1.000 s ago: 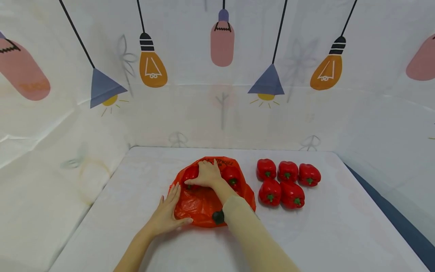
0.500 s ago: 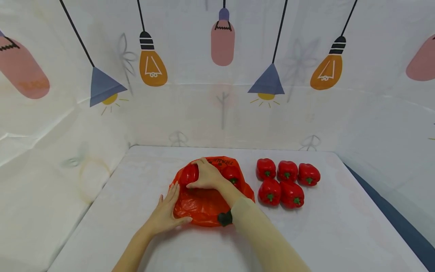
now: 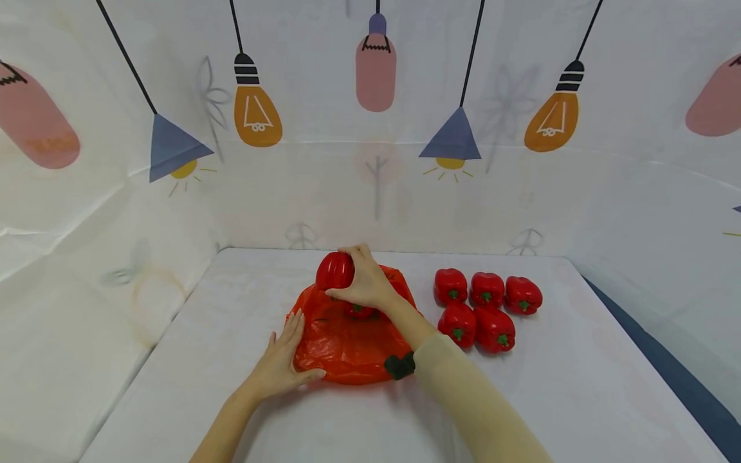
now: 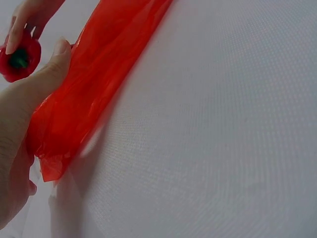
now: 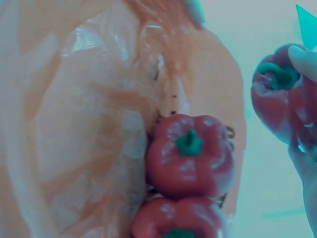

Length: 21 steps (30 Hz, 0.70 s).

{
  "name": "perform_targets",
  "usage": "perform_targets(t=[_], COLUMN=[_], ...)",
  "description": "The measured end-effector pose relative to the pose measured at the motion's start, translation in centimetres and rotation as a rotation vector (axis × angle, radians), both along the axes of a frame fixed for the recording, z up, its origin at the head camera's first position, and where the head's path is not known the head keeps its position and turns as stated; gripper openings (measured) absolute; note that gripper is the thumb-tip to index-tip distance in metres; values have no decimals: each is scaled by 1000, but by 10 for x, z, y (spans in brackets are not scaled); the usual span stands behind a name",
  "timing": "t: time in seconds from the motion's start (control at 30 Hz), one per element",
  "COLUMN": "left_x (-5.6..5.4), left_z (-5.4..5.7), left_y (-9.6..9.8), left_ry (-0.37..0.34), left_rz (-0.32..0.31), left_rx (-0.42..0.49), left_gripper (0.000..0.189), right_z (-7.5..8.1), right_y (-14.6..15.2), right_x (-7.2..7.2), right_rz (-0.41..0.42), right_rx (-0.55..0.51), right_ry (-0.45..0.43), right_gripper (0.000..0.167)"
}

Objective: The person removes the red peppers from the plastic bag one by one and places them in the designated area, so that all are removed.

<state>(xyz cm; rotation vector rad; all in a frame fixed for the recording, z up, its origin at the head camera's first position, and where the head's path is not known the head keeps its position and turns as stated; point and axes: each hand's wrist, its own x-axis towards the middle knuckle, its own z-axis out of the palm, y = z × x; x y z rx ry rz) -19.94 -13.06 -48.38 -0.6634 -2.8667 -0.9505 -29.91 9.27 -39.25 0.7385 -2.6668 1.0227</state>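
My right hand (image 3: 368,280) grips a red bell pepper (image 3: 334,271) by its side, raised over the far rim of an orange-red plastic bag (image 3: 341,350). In the right wrist view the held bell pepper (image 5: 270,106) shows its green stem, and two more bell peppers (image 5: 190,158) lie inside the bag. At the bag's left side rests my left hand (image 3: 282,361), its fingers straight and thumb stretched along the near edge. The left wrist view shows this hand's thumb (image 4: 54,69) against the bag's outer wall (image 4: 94,84).
Several red bell peppers (image 3: 458,325) stand grouped in two rows to the right of the bag on the white table (image 3: 191,360). A white wall covering with printed lamps (image 3: 257,116) rises behind the table's far edge.
My right hand has taken hold of a bell pepper in the bag and lifted it up and away, above the far rim. The left hand has stayed in place.
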Motion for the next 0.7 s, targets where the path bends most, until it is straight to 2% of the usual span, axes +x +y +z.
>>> perform_targets(t=[0.23, 0.47, 0.7], left_x=[0, 1, 0], left_z=[0, 0, 0], left_y=[-1, -1, -2], left_ry=[2, -5, -14], left_rz=[-3, -8, 0], left_rx=[0, 0, -2], left_gripper=[117, 116, 118], right_z=[18, 30, 44], right_y=[5, 7, 9], right_x=[3, 6, 13], right_rz=[26, 100, 156], right_rx=[-94, -143, -142], right_ry=[175, 380, 476], right_gripper=[80, 78, 79])
